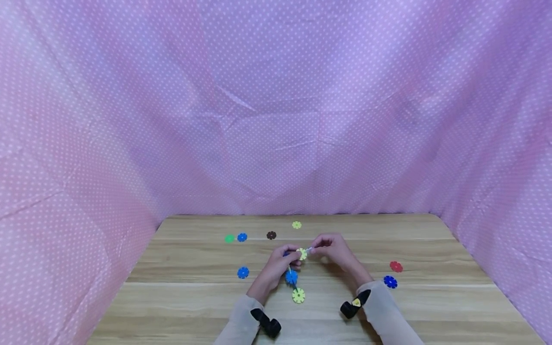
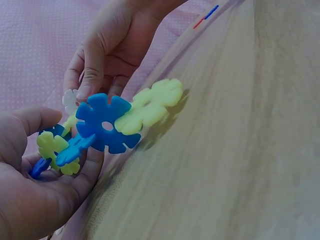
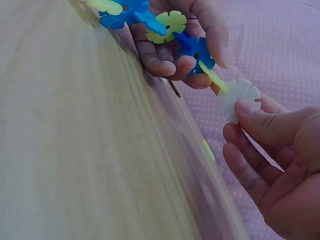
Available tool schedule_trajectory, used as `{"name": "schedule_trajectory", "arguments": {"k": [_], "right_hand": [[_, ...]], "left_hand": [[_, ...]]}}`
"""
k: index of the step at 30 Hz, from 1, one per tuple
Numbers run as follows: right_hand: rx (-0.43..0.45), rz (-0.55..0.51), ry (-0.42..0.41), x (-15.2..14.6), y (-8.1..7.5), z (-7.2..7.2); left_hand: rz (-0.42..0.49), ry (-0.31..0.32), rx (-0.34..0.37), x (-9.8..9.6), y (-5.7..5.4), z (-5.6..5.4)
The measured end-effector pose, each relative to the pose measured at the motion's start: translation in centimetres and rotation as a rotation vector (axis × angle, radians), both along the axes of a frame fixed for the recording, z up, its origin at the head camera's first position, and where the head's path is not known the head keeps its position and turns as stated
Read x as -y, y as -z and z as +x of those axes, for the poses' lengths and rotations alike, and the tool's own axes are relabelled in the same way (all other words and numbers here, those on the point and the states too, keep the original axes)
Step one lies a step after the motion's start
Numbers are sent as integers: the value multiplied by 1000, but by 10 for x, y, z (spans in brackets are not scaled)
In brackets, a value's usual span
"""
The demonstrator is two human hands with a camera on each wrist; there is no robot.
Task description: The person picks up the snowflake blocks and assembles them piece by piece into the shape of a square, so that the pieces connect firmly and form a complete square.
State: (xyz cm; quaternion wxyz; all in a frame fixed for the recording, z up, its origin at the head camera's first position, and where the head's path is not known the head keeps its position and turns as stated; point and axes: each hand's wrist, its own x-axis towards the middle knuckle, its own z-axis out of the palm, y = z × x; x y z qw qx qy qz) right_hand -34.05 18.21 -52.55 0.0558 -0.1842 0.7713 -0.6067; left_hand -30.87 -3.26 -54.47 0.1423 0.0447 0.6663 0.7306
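My left hand [image 1: 276,267] grips a chain of notched, flower-shaped plastic discs joined edge to edge. Within the chain are a large blue disc [image 2: 106,124], a yellow disc [image 2: 150,106] at its near end, and a darker blue disc [image 3: 196,54] among the left fingers. My right hand [image 1: 334,250] pinches a white disc [image 3: 240,100] between thumb and fingers, at the far right end. A thin yellow disc [image 3: 213,77], seen edge-on, meets the white disc's rim and links toward the darker blue one. The near part of the chain hangs below the left palm.
Loose discs lie on the wooden table [image 1: 194,306]: green [image 1: 229,238], blue [image 1: 242,237], brown [image 1: 271,235] and yellow [image 1: 296,224] toward the back, another blue [image 1: 243,272] at left, red [image 1: 396,266] and dark blue [image 1: 390,281] at right. Pink dotted cloth [image 1: 276,120] surrounds the table.
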Motion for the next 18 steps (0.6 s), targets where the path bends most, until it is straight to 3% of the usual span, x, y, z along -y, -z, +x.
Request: {"name": "schedule_trajectory", "arguments": {"k": [18], "right_hand": [[12, -37, 95, 7, -2, 3]], "left_hand": [[9, 30, -50, 0, -1, 0]]}}
